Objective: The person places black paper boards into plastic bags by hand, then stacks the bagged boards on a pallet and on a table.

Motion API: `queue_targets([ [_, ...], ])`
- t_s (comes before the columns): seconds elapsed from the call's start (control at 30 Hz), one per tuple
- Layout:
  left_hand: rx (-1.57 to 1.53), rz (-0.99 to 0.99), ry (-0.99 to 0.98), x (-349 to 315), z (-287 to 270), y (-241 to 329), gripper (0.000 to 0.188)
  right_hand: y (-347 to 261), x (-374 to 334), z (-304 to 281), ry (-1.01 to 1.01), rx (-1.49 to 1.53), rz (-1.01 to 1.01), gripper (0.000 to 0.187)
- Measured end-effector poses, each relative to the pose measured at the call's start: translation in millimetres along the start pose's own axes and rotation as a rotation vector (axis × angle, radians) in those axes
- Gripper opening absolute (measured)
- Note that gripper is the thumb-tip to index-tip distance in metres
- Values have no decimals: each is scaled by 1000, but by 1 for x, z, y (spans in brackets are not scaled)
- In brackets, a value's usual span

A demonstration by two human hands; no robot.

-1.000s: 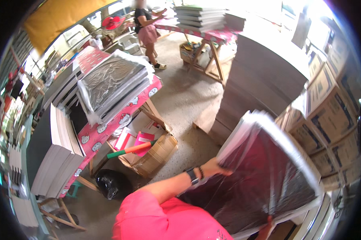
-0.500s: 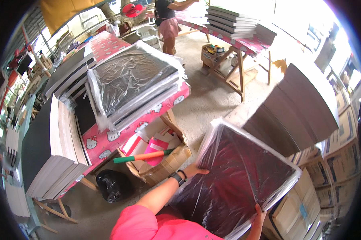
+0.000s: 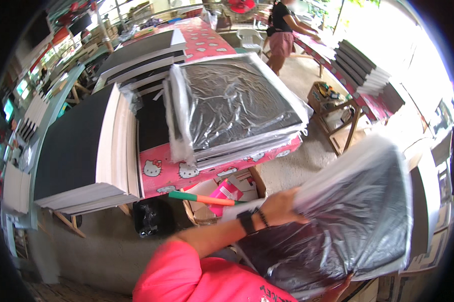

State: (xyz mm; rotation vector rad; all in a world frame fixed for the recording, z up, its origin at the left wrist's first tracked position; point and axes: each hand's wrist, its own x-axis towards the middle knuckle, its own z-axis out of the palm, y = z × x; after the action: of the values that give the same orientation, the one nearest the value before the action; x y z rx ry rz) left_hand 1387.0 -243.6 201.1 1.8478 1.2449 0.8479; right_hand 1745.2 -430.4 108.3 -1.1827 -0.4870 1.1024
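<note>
A large flat black board wrapped in clear plastic tilts in front of me, to the right. My left hand grips its left edge, the thumb on its face. Low on its near edge is my right hand, closed on the board and partly hidden by it. To the left, a stack of plastic-wrapped black boards lies on a table with a pink patterned cover. Beside it stands a thick stack of unwrapped black boards with pale edges.
Below the table edge sits a carton with papers and a green-and-orange stick. A black plastic bag is on the floor. Grey boards and cartons stand at right. Another person is at a far table.
My view has turned rightward-tilted scenery lower and to the right. The wrapped board has swung right and tipped up more steeply, both hands still holding it.
</note>
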Motion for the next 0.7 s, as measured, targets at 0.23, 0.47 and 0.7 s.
queue_targets([
  [0.23, 556, 772, 269, 60, -144, 210, 57, -47, 96, 178, 271, 403, -575, 66],
  [0.47, 722, 791, 611, 34, -201, 252, 53, -178, 152, 304, 77, 369, -928, 68],
  [0.7, 336, 781, 1146, 90, -197, 174, 72, -299, 199, 409, -96, 0, -954, 72],
])
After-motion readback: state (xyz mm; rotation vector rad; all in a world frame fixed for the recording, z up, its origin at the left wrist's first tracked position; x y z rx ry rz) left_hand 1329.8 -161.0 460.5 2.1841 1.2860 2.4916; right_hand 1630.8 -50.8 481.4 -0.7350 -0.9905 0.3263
